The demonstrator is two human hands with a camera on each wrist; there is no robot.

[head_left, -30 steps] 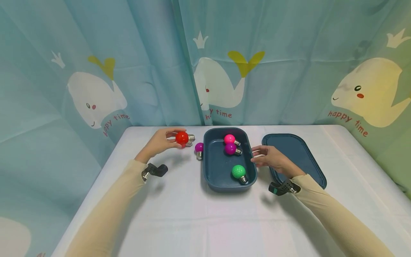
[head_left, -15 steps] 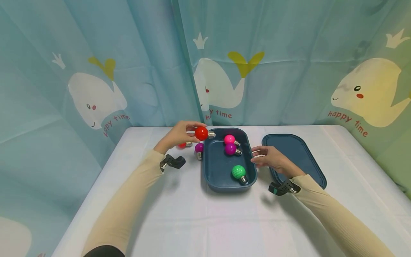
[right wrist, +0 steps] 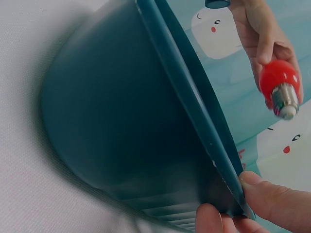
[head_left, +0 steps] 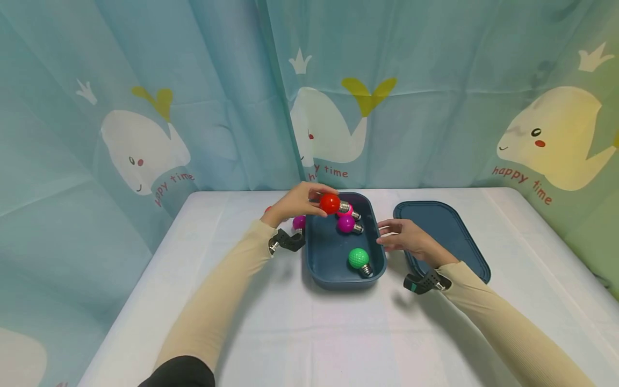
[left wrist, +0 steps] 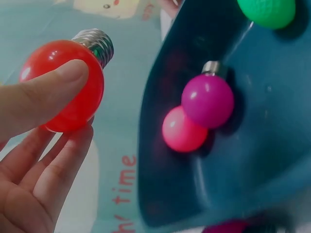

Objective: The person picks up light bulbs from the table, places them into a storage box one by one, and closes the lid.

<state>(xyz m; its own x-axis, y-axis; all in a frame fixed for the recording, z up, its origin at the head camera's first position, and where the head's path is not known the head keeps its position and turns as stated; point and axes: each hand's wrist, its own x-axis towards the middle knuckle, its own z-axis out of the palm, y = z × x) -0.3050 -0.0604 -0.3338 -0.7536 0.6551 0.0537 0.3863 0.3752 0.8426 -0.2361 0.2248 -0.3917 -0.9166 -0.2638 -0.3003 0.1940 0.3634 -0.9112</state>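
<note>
My left hand [head_left: 302,202] holds a red light bulb [head_left: 330,203] between thumb and fingers, over the far part of a dark blue box [head_left: 329,279]. Its metal screw base points right. Inside the box lie a pink bulb [left wrist: 183,130], a purple bulb [head_left: 345,224] close against it, and a green textured bulb [head_left: 358,258] near the front. My right hand [head_left: 406,236] pinches the box's right rim, the thumb [right wrist: 272,196] on the inner side and fingers outside, as the right wrist view shows.
Another purple bulb [head_left: 299,222] lies just outside the box's left wall, partly hidden by my left wrist. Behind that forearm a bit of red [head_left: 268,208] shows. A flat dark blue lid [head_left: 450,231] lies on the white table right of the box. A whale-print curtain [head_left: 232,107] hangs behind.
My left hand has carried the red bulb rightward from the table's left side to over the box. Its forearm now hides most of another red bulb on the table. The right hand stays put.
</note>
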